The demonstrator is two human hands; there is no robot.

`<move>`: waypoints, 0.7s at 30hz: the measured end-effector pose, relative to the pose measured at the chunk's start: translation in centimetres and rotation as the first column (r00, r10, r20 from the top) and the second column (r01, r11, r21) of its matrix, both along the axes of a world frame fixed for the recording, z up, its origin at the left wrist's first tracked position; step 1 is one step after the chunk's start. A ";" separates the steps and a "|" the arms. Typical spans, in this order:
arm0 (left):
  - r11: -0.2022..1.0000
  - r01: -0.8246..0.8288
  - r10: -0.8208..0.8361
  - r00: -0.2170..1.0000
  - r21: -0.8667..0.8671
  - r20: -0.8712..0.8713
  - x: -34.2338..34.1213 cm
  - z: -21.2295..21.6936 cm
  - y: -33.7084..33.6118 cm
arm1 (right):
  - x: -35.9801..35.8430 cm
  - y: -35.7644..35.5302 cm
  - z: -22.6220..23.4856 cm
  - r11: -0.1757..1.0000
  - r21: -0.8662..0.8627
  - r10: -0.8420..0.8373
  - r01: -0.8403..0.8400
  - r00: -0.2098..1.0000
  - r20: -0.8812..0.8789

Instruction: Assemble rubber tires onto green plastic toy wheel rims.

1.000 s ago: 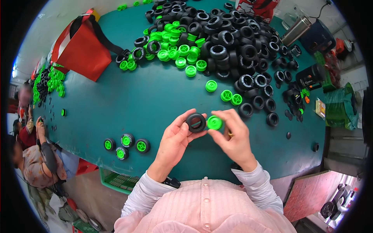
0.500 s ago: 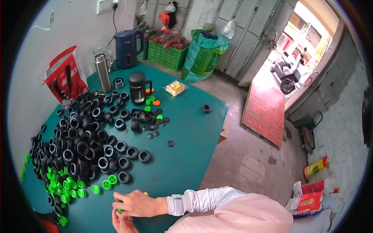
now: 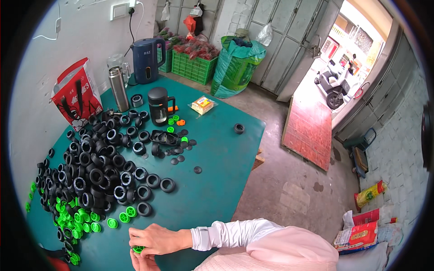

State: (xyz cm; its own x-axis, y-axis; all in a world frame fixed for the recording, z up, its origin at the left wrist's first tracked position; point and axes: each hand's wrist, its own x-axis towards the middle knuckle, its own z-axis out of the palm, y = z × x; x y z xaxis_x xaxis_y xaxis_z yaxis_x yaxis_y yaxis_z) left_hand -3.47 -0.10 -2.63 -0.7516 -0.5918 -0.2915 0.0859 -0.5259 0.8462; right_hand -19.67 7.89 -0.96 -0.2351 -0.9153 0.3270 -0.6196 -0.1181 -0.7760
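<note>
At the table's near edge, my right hand point(image 3: 157, 239) bends over a small green wheel hub point(image 3: 138, 249), its fingers closed on it from above. Just below, my left hand point(image 3: 143, 262) pinches the same hub from underneath. Dark edging shows around the hub, but the fingers cover too much to tell whether it sits inside a tyre. Loose green hubs point(image 3: 112, 223) lie just beyond my hands, at the front of a big heap of black toy tyres point(image 3: 97, 176). A few single tyres point(image 3: 144, 208) rest at the heap's right side.
On the green table point(image 3: 212, 180) stand a dark lidded mug point(image 3: 158, 106), a steel flask point(image 3: 118, 90), a blue kettle point(image 3: 148, 61) and a red bag point(image 3: 77, 97). A wrapped snack point(image 3: 202, 105), black discs point(image 3: 181, 158) and a lone tyre point(image 3: 238, 128) lie farther right.
My right hand has shifted slightly left and up, and more of the green hub shows between my hands. An orange-yellow bit beside my right wrist is no longer visible.
</note>
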 end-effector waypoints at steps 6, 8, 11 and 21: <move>0.998 0.058 -0.059 0.991 -0.013 -0.124 0.0 -0.2 0.2 | 0.4 0.6 -0.4 0.997 -0.039 -0.065 0.070 0.991 0.119; 0.998 0.044 -0.048 0.993 -0.037 -0.103 -0.2 0.1 0.4 | 0.8 0.7 0.3 0.996 -0.033 -0.085 0.086 0.996 0.040; 0.998 0.039 -0.043 0.995 -0.045 -0.094 -0.1 0.5 0.0 | 0.6 0.6 0.4 0.998 -0.044 -0.046 0.049 0.996 0.076; 0.989 0.002 0.011 0.996 -0.151 0.087 0.6 0.6 -0.3 | 0.8 -0.6 -0.7 0.998 0.053 0.015 -0.019 0.996 0.085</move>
